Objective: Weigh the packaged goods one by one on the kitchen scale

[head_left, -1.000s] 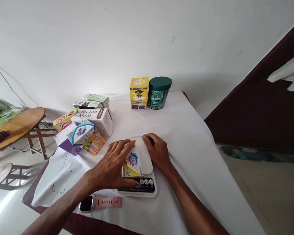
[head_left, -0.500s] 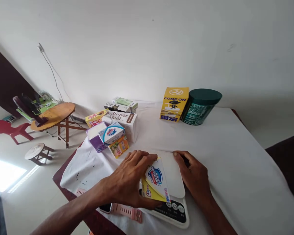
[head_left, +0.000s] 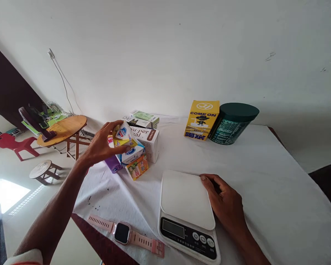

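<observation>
Yellow soap packet (head_left: 122, 134) sits pinched in the left hand (head_left: 100, 145), just above the box pile (head_left: 142, 145); the right hand (head_left: 226, 202) rests slack against the edge of the kitchen scale (head_left: 186, 198), bare cloth (head_left: 270, 176) beyond.

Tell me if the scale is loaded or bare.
Bare: nothing lies on the scale; the left hand holds the soap packet.

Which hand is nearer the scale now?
Right. The right hand touches the scale on its right; the left hand holds a soap box over the box pile.
</observation>
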